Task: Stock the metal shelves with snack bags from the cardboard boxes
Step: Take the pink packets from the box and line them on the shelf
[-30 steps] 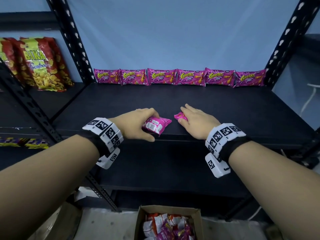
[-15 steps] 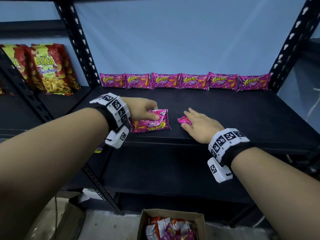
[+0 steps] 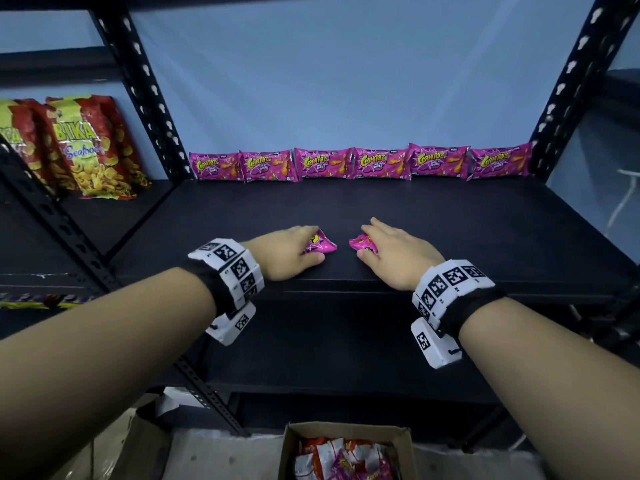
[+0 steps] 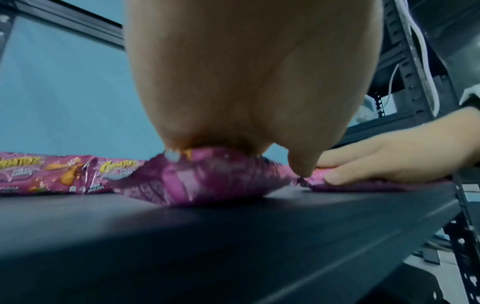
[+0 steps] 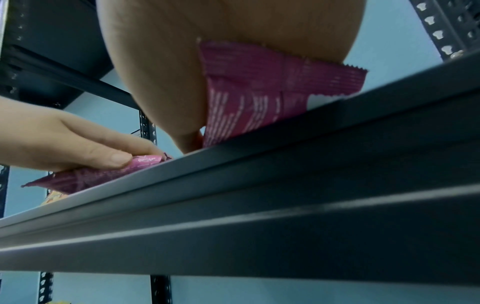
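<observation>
Two small pink snack bags lie near the front of the black metal shelf (image 3: 433,216). My left hand (image 3: 287,252) grips the left bag (image 3: 320,244), fingers over its top and thumb at its near edge; from the left wrist this bag (image 4: 202,181) bulges beneath the palm. My right hand (image 3: 389,251) holds the right bag (image 3: 362,243) the same way, and in the right wrist view that bag (image 5: 272,96) is tilted up off the shelf lip (image 5: 285,156). Several matching pink bags (image 3: 360,164) stand in a row along the back edge.
An open cardboard box (image 3: 294,441) with more snack bags sits on the floor below me. Large red snack bags (image 3: 93,150) stand on the neighbouring shelf to the left. Perforated black uprights (image 3: 145,95) frame the bay on both sides.
My left hand has slid right toward the middle with its bag, which lay face up half a second ago and is now mostly covered. The right hand has barely moved.
</observation>
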Tool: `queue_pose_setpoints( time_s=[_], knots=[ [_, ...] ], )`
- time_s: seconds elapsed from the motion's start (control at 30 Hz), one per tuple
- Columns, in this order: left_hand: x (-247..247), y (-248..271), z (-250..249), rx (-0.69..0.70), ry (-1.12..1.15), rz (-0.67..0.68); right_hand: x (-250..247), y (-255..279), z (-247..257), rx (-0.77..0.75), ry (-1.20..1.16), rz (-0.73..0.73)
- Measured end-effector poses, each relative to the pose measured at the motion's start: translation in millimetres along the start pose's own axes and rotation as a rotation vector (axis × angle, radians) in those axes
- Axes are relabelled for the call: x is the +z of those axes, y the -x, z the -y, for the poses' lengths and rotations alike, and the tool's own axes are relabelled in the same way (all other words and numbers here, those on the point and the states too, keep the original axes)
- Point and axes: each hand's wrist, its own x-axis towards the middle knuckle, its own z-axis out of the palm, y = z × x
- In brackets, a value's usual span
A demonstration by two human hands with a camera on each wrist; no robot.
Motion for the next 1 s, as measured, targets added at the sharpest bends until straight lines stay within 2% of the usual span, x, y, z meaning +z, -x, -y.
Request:
queue_pose_setpoints(
  time_s=[0.23,0.3,0.37,0.5,0.57,0.63,0.67,0.77,0.9,1.0],
  knots=[
    [17,3,-2,-0.026,-0.078,-0.071,-1,3,1,-0.009,-0.01,-0.013],
    [17,4,-7,-0.043,-0.1,-0.055,-2,2,1,-0.015,-0.041,-0.01],
    [10,4,-9,-0.064,-0.027,-0.009,-6,3,-2,-0.032,-0.109,0.006],
    [-17,13,4,0.05,0.073,-0.047,-23,15,-14,-0.076,-0.187,-0.016],
    [-27,20,12,0.061,0.039,0.031,-31,22,-24,-0.086,-0.125,-0.03],
    [-32,28,17,0.041,0.022,0.128,-37,28,-31,-0.093,-0.084,-0.003],
    [-33,32,18,0.038,0.033,0.132,-39,30,-33,-0.094,-0.071,0.01],
    [-30,35,21,0.03,0.075,0.092,-41,32,-34,-0.092,-0.045,0.021],
    [-28,38,22,-0.051,0.126,0.045,-41,33,-29,-0.087,-0.044,0.041],
    [-31,42,24,-0.104,0.073,0.056,-46,35,-26,-0.074,-0.09,0.066]
  ],
)
